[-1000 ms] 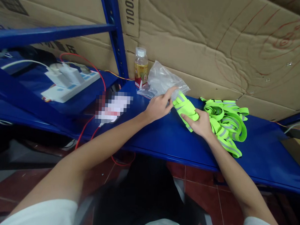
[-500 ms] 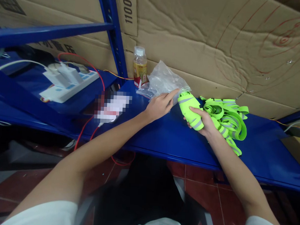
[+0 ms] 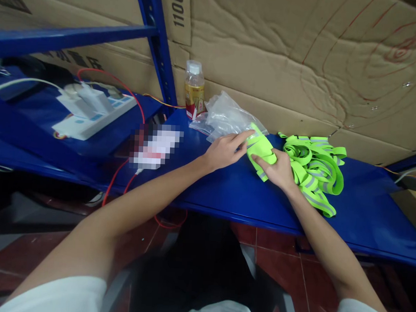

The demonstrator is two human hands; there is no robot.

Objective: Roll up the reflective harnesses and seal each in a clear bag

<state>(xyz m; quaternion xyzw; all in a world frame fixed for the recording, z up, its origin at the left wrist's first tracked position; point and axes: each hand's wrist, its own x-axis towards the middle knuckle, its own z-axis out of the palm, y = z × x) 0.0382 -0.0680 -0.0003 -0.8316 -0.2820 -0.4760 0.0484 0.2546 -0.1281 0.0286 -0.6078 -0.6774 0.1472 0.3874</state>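
Observation:
A folded bundle of neon-green reflective strap [image 3: 261,148] lies on the blue shelf [image 3: 234,189] at the mouth of a clear plastic bag [image 3: 230,116]. My right hand [image 3: 279,170] is closed on the bundle's near end and presses it toward the bag. My left hand [image 3: 225,151] rests beside it, fingers stretched out, the fingertips touching the bag's edge and the bundle's far end. A loose heap of the same green reflective straps [image 3: 314,166] lies just right of my right hand.
A small bottle of amber liquid [image 3: 194,90] stands behind the bag against the blue upright post [image 3: 157,48]. A white power strip with chargers [image 3: 92,112] and a red cable [image 3: 134,107] lie to the left. Cardboard [image 3: 301,63] forms the back wall.
The right hand lifted the green bundle off the shelf half a second ago and has now brought it back down against the bag's opening. The left fingers shifted onto the bag's edge.

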